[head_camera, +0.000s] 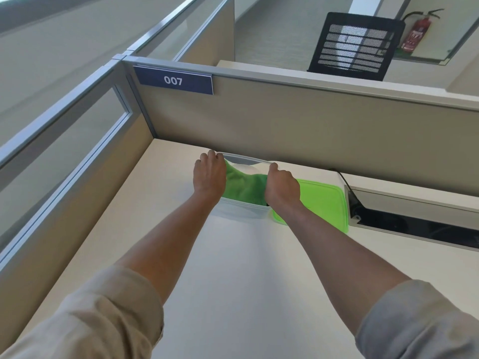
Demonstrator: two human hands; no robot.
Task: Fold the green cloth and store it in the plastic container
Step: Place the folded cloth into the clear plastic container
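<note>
Now the green cloth (245,186) sits inside the plastic container (242,211) on the desk (233,268). The left hand (210,174) and the right hand (281,187) both curl over its edges and pinch the cloth. A green lid (324,200) lies just beside the container, under the right wrist.

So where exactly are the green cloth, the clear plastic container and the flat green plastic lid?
green cloth (245,186), head view: middle of the fabric between the hands.
clear plastic container (242,211), head view: near side wall.
flat green plastic lid (324,200), head view: centre of its top.
</note>
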